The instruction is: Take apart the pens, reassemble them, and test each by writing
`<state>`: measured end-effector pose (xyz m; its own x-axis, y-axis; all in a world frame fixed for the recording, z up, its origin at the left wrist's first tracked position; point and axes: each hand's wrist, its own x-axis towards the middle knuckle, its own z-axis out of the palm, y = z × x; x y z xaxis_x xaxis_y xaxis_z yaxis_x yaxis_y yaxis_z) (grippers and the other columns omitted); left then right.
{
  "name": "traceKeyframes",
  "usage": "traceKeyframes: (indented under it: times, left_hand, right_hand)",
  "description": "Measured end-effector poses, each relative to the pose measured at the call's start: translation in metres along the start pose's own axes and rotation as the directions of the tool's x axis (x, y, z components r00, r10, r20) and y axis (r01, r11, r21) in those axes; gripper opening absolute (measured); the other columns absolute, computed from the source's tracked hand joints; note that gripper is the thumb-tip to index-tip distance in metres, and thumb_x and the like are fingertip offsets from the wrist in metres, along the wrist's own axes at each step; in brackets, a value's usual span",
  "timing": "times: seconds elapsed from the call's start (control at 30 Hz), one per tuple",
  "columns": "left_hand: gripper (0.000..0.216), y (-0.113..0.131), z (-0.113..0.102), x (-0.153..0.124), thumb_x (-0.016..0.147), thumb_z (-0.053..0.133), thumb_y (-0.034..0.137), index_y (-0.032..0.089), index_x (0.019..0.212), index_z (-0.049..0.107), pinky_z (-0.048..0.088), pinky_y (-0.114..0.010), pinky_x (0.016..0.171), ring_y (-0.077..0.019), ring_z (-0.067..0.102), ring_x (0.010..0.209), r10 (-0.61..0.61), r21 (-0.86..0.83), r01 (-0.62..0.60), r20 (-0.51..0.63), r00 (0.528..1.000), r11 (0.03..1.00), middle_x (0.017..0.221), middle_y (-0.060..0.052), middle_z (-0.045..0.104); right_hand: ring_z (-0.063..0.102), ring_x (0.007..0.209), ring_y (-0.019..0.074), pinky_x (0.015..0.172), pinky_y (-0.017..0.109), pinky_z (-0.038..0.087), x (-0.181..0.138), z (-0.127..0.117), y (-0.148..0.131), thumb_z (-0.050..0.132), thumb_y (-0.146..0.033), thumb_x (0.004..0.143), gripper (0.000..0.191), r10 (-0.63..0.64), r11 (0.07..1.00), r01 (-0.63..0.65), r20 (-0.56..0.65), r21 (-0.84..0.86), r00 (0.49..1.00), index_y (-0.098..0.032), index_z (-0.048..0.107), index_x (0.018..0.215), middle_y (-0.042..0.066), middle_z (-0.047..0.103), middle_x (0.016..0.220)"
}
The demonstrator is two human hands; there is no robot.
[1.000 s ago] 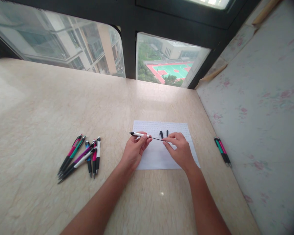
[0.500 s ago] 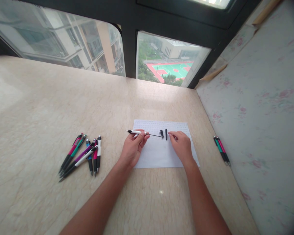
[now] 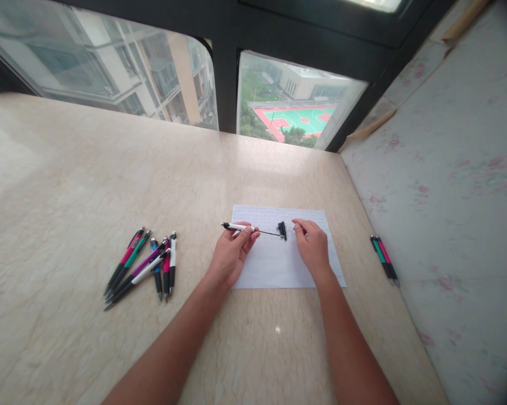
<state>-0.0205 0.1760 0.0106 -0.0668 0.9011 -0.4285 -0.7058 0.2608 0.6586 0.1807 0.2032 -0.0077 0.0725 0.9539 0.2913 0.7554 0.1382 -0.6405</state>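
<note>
My left hand (image 3: 231, 254) is closed around a white pen barrel (image 3: 236, 226). Its thin black refill (image 3: 268, 233) sticks out to the right above a sheet of white paper (image 3: 274, 265). A small black pen part (image 3: 283, 230) lies on the paper at the refill's tip. My right hand (image 3: 311, 246) rests on the paper just right of that part. Its fingertips are pinched together, and I cannot make out what is between them.
Several pens (image 3: 150, 269) in pink, green, blue, purple and white lie in a loose pile on the marble table (image 3: 110, 180) to the left. Two more pens (image 3: 384, 259) lie by the flowered wall (image 3: 451, 191) on the right. A window (image 3: 295, 112) runs along the far edge.
My right hand let go of the refill's end and moved up and right to the small black parts. Two separate black parts showed earlier; now only one dark shape shows.
</note>
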Motion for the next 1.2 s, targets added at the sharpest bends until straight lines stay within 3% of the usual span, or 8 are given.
traceKeyframes:
  times: [0.2, 0.37, 0.47, 0.6, 0.8, 0.97, 1.1, 1.2]
  left_hand:
    - [0.023, -0.002, 0.002, -0.002, 0.072, 0.079, 0.018, 0.013, 0.087, 0.063, 0.056, -0.019, 0.080, -0.0098, 0.068, 0.078, -0.012, 0.045, 0.012, 0.018, 1.000, 0.999, 0.086, -0.006, 0.071]
    - [0.029, -0.005, 0.002, -0.007, 0.070, 0.081, 0.023, 0.013, 0.091, 0.063, 0.055, -0.024, 0.086, -0.0113, 0.068, 0.082, -0.013, 0.139, -0.005, 0.125, 0.992, 0.990, 0.086, -0.005, 0.071]
    - [0.030, -0.003, 0.003, -0.008, 0.070, 0.081, 0.025, 0.013, 0.092, 0.064, 0.054, -0.026, 0.088, -0.0116, 0.068, 0.082, -0.018, 0.179, -0.007, 0.138, 0.990, 0.984, 0.088, -0.005, 0.071]
    - [0.030, 0.002, 0.002, -0.005, 0.069, 0.082, 0.025, 0.013, 0.090, 0.064, 0.054, -0.026, 0.087, -0.0125, 0.068, 0.082, 0.006, 0.180, -0.019, 0.071, 0.997, 0.983, 0.087, -0.006, 0.071]
    - [0.032, -0.002, 0.002, -0.003, 0.067, 0.083, 0.025, 0.014, 0.090, 0.064, 0.054, -0.025, 0.085, -0.0129, 0.069, 0.082, -0.013, 0.153, 0.008, 0.036, 0.999, 0.988, 0.088, -0.006, 0.070]
    - [0.032, -0.004, 0.005, -0.007, 0.066, 0.083, 0.027, 0.014, 0.089, 0.064, 0.054, -0.027, 0.086, -0.0130, 0.068, 0.082, -0.033, 0.179, 0.023, 0.051, 0.998, 0.984, 0.087, -0.006, 0.071]
    - [0.033, -0.005, 0.005, -0.009, 0.068, 0.082, 0.029, 0.014, 0.092, 0.063, 0.052, -0.027, 0.084, -0.0136, 0.068, 0.082, -0.038, 0.222, 0.022, 0.068, 0.997, 0.975, 0.089, -0.007, 0.071]
    - [0.032, -0.007, 0.004, -0.010, 0.072, 0.079, 0.031, 0.015, 0.095, 0.063, 0.051, -0.027, 0.080, -0.0152, 0.068, 0.083, -0.026, 0.286, -0.013, 0.131, 0.991, 0.958, 0.091, -0.007, 0.071]
  right_hand:
    - [0.066, 0.081, 0.0200, 0.068, 0.031, 0.049, -0.009, -0.013, -0.007, 0.046, -0.028, 0.093, 0.029, 0.005, 0.988, -0.005, -0.003, 0.156, 1.000, -0.018, 0.071, 0.103, 0.008, 0.073, 0.091]
    - [0.062, 0.085, 0.0197, 0.071, 0.032, 0.049, -0.017, -0.016, -0.027, 0.052, -0.031, 0.094, 0.023, -0.289, 0.950, 0.248, 0.232, 0.190, 0.929, -0.024, 0.073, 0.098, 0.007, 0.071, 0.094]
    - [0.060, 0.083, 0.0199, 0.076, 0.034, 0.048, -0.016, -0.019, -0.026, 0.055, -0.028, 0.092, 0.019, -0.347, 0.936, 0.316, 0.270, 0.153, 0.898, -0.025, 0.074, 0.090, 0.005, 0.069, 0.085]
    - [0.060, 0.081, 0.0193, 0.073, 0.032, 0.048, -0.012, -0.029, -0.010, 0.061, -0.026, 0.087, 0.013, -0.245, 0.968, 0.226, 0.239, 0.105, 0.940, -0.023, 0.073, 0.083, 0.004, 0.068, 0.080]
    - [0.062, 0.069, 0.0181, 0.069, 0.033, 0.047, -0.010, -0.025, 0.007, 0.059, -0.031, 0.084, 0.018, 0.120, 0.992, -0.116, 0.103, -0.044, 0.987, -0.020, 0.072, 0.079, 0.004, 0.072, 0.079]
    - [0.064, 0.071, 0.0199, 0.072, 0.034, 0.048, -0.008, -0.016, 0.000, 0.057, -0.036, 0.085, 0.024, 0.135, 0.990, -0.132, 0.066, -0.045, 0.989, -0.019, 0.073, 0.080, 0.007, 0.073, 0.082]
    - [0.064, 0.071, 0.0193, 0.071, 0.033, 0.048, -0.011, -0.018, -0.012, 0.052, -0.037, 0.087, 0.029, 0.167, 0.977, -0.172, 0.050, 0.123, 0.985, -0.019, 0.073, 0.083, 0.007, 0.073, 0.081]
    - [0.061, 0.062, 0.0163, 0.063, 0.030, 0.047, -0.018, -0.014, -0.025, 0.055, -0.042, 0.086, 0.029, 0.212, 0.901, -0.277, 0.217, 0.335, 0.953, -0.019, 0.073, 0.087, 0.005, 0.071, 0.074]
